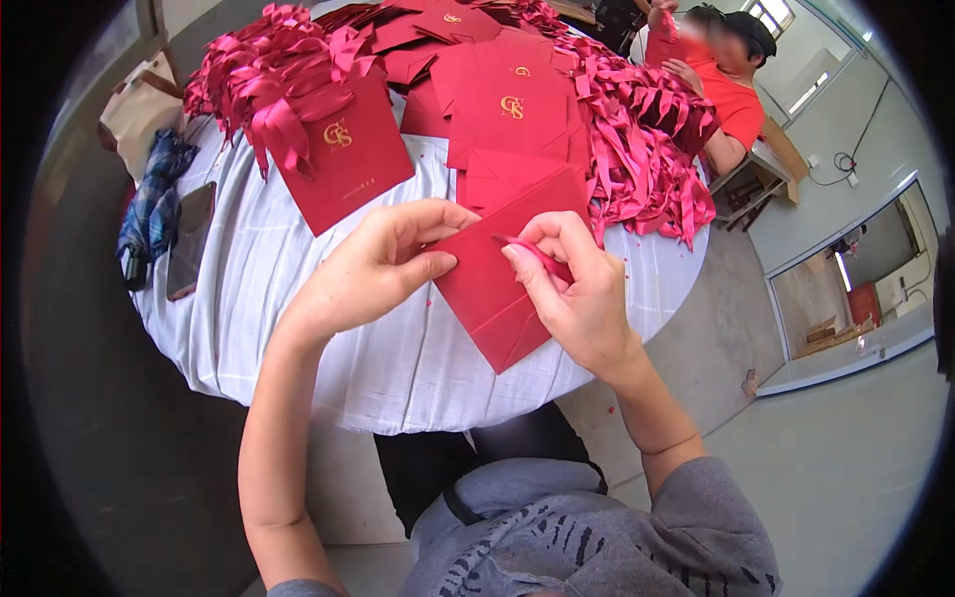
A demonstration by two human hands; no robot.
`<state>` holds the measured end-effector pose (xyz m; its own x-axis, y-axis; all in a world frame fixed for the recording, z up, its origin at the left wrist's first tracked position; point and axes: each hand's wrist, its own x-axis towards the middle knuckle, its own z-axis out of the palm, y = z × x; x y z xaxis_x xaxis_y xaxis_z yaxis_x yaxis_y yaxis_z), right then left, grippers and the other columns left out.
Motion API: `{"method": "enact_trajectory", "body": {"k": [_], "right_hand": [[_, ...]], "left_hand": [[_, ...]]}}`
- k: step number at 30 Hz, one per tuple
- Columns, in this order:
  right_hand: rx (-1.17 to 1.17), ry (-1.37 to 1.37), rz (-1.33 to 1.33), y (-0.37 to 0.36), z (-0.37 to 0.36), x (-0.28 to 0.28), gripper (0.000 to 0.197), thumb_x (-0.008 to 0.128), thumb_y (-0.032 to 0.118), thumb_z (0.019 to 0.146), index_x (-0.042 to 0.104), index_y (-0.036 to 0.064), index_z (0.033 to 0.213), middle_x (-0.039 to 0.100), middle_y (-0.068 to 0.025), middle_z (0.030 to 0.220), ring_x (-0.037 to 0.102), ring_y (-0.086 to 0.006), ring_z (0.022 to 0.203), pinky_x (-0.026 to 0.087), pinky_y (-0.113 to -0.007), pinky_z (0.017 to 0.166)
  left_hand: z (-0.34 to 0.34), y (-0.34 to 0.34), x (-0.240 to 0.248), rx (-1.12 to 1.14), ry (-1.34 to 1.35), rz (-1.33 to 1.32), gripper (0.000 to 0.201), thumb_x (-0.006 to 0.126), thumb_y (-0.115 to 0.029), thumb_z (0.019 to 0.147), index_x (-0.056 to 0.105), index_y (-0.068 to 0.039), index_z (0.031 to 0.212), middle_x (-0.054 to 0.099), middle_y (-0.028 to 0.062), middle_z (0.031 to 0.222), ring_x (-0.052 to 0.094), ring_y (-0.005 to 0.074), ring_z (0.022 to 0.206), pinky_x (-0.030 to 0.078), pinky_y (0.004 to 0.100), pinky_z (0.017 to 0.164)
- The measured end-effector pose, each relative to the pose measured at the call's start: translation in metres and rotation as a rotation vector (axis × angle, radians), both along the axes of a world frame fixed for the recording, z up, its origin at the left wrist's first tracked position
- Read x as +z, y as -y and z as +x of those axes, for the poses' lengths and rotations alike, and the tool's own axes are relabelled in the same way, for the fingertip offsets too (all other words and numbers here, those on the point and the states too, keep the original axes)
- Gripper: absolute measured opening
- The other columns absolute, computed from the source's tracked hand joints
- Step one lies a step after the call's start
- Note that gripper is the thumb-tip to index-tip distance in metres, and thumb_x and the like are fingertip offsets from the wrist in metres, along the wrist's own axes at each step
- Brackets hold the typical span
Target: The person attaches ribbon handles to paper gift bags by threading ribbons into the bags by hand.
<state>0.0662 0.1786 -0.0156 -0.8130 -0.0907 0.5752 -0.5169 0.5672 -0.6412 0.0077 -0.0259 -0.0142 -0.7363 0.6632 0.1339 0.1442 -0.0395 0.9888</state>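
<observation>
A flat, folded red paper bag [485, 298] is held at a slant above the near side of the table. My left hand [373, 257] pinches its upper left edge between thumb and fingers. My right hand [577, 289] is closed on a pinkish-red ribbon [542, 257]. The ribbon's thin dark tip points left and lies against the bag's face near its upper edge; I cannot tell whether it passes through a hole. Just beyond my hands are stacked red paper bags [502, 124] with gold marks. To their left, another red bag [348, 149] lies with ribbons over its top.
A round table with a white cloth [239, 298] carries ribbon-handled bags heaped left [269, 70] and right [657, 149]. A blue plaid umbrella [159, 189], phone [191, 239] and beige bag [144, 109] lie at the left edge. Across the table sits a person in red [731, 90].
</observation>
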Motion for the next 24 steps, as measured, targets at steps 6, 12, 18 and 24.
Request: {"method": "enact_trajectory", "body": {"k": [6,12,18,24], "right_hand": [[-0.009,-0.003,0.062,-0.008,-0.005,-0.004,0.015,0.067,0.004,0.085,0.054,0.0012,0.092,0.058,-0.0107,0.065,0.060,-0.0208,0.055,0.045,-0.032,0.050],[0.002,-0.049,0.008,-0.008,0.001,-0.002,0.015,0.069,0.003,0.083,0.056,0.0015,0.089,0.058,-0.0104,0.069,0.059,-0.0191,0.058,0.045,-0.031,0.051],[-0.017,-0.113,-0.125,-0.012,0.002,-0.011,0.016,0.070,0.001,0.081,0.056,0.0001,0.090,0.060,-0.0099,0.072,0.060,-0.0186,0.059,0.048,-0.030,0.054],[0.040,-0.065,-0.214,-0.039,0.004,-0.003,0.013,0.068,0.003,0.082,0.058,0.0002,0.089,0.062,-0.0112,0.078,0.063,-0.0219,0.071,0.049,-0.033,0.063]], "left_hand": [[0.005,-0.010,0.012,0.038,-0.064,-0.086,0.030,0.054,0.008,0.089,0.056,0.005,0.119,0.063,0.0063,0.107,0.060,0.0086,0.096,0.050,0.0240,0.084],[0.015,-0.025,0.019,0.178,-0.110,-0.133,0.023,0.062,0.002,0.088,0.060,0.005,0.111,0.067,0.0068,0.098,0.061,0.0088,0.091,0.051,0.0240,0.080],[0.022,-0.046,0.021,0.349,-0.304,-0.161,0.021,0.066,0.000,0.081,0.062,0.004,0.101,0.068,0.0110,0.083,0.063,0.0113,0.074,0.051,0.0265,0.068],[0.034,-0.071,0.034,0.438,-0.502,-0.271,0.021,0.064,0.003,0.080,0.062,0.002,0.101,0.068,0.0126,0.084,0.064,0.0164,0.069,0.050,0.0280,0.065]]}}
